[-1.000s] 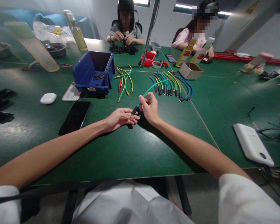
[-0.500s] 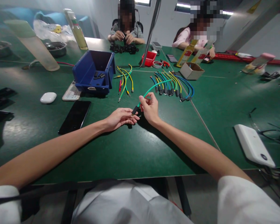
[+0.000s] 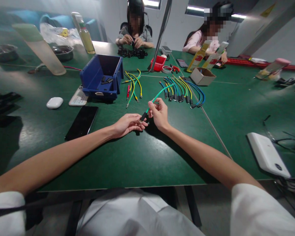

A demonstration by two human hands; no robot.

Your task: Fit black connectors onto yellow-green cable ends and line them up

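Between my hands is a green wire point(image 3: 159, 94) with a black sleeve point(image 3: 143, 116) on its near end and a metal ring terminal just past it. My left hand point(image 3: 127, 125) pinches the sleeved terminal end between thumb and fingers. Higher up the wire, my right hand point(image 3: 159, 113) grips it with thumb and forefinger. Beyond my right hand lies a row of blue, yellow and green wires point(image 3: 183, 90), many with black sleeves. Several yellow and green wires point(image 3: 133, 86), whose visible ends look bare of sleeves, lie to the left, with a red pen-like item point(image 3: 128, 92) among them.
A blue bin point(image 3: 102, 77) holding small black sleeves stands left. A black phone point(image 3: 82, 123), a white earbud case point(image 3: 54, 103), a small cardboard box point(image 3: 203, 76), a white power bank point(image 3: 267, 154) and glasses point(image 3: 288, 141) lie around. Two people sit across the green table point(image 3: 127, 164).
My hands keep almost the same hold on the green wire. The view has shifted slightly, so the table items appear a little further right.
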